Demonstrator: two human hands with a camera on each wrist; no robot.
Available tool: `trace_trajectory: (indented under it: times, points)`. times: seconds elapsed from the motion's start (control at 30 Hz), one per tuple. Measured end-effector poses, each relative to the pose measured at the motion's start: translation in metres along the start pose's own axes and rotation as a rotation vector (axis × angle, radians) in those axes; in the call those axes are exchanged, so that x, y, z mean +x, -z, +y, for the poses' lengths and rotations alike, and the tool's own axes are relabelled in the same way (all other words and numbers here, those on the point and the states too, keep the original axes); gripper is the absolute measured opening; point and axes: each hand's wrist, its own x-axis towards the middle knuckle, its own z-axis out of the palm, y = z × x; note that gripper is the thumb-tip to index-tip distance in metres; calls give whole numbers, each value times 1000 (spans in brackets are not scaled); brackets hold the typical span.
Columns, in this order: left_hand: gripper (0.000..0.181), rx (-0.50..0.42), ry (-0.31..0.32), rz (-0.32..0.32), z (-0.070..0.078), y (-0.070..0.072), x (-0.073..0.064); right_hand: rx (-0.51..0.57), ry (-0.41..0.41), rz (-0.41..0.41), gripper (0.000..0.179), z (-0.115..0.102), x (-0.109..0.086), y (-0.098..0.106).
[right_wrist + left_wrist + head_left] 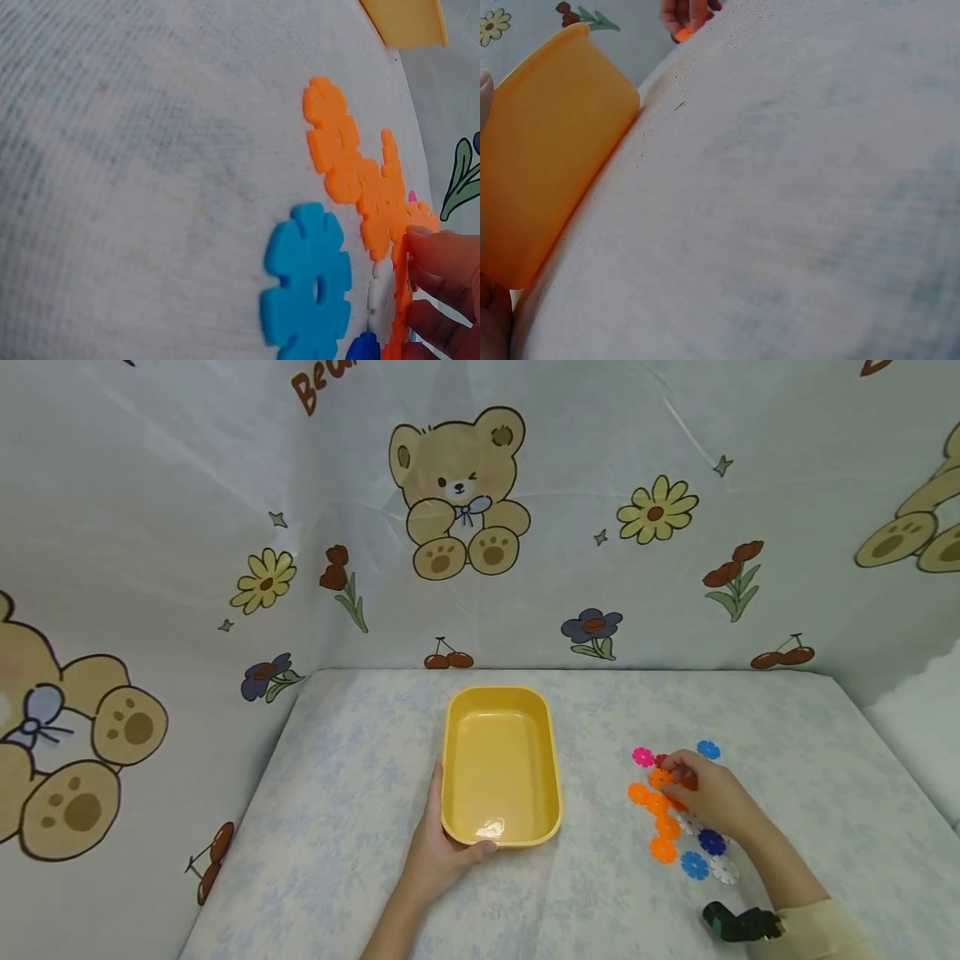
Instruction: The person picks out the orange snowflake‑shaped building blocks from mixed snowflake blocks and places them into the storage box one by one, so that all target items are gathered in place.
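My left hand [442,856] grips the near left corner of a yellow plastic tray [557,760], thumb on the near rim and fingers along its left side. The tray holds nothing. In the left wrist view the tray's side wall [555,142] stands on the cloth. Over a loose group of flower-shaped plastic discs, my right hand [708,789] pinches an orange disc [400,292] between thumb and fingers. More orange discs [663,850] lie to its left. A light blue disc [307,285] and a dark blue disc [712,842] lie nearer me.
A pink disc [642,757] and another blue disc [708,749] lie at the far side of the group, a white disc [724,869] at the near side. A black device [738,922] sits by the right sleeve. Behind the table hangs a bear-printed cloth [555,460].
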Motion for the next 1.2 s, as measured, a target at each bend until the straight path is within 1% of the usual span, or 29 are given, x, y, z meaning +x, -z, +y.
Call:
trace_trajectory:
  times: [0.1,0.2,0.27,0.37,0.5,0.57,0.67,0.9,1.07,1.2]
  points:
    - [130,20,-3,16,0,-1,0,30,-22,-46,23,-2,2,4]
    - [131,30,-11,19,0,0,0,67,-9,-61,23,-4,6,8]
    - [131,31,-12,12,1,1,0,111,4,-71,28,-6,11,10]
    - [131,43,-8,14,1,2,0,212,6,-106,36,-16,19,14]
    - [131,60,0,32,1,2,0,327,-7,-145,42,-37,34,14]
    - [131,64,3,35,1,1,0,357,-11,-154,43,-50,43,13]
    - [131,53,-4,27,-1,1,0,367,5,-155,41,-71,57,8]
    - [132,84,-13,36,-1,1,1,410,64,-161,33,-115,85,-9]
    - [133,104,-13,40,0,1,1,447,95,-167,29,-141,98,-24]
    - [132,94,-16,34,0,2,2,457,128,-176,27,-161,104,-35]
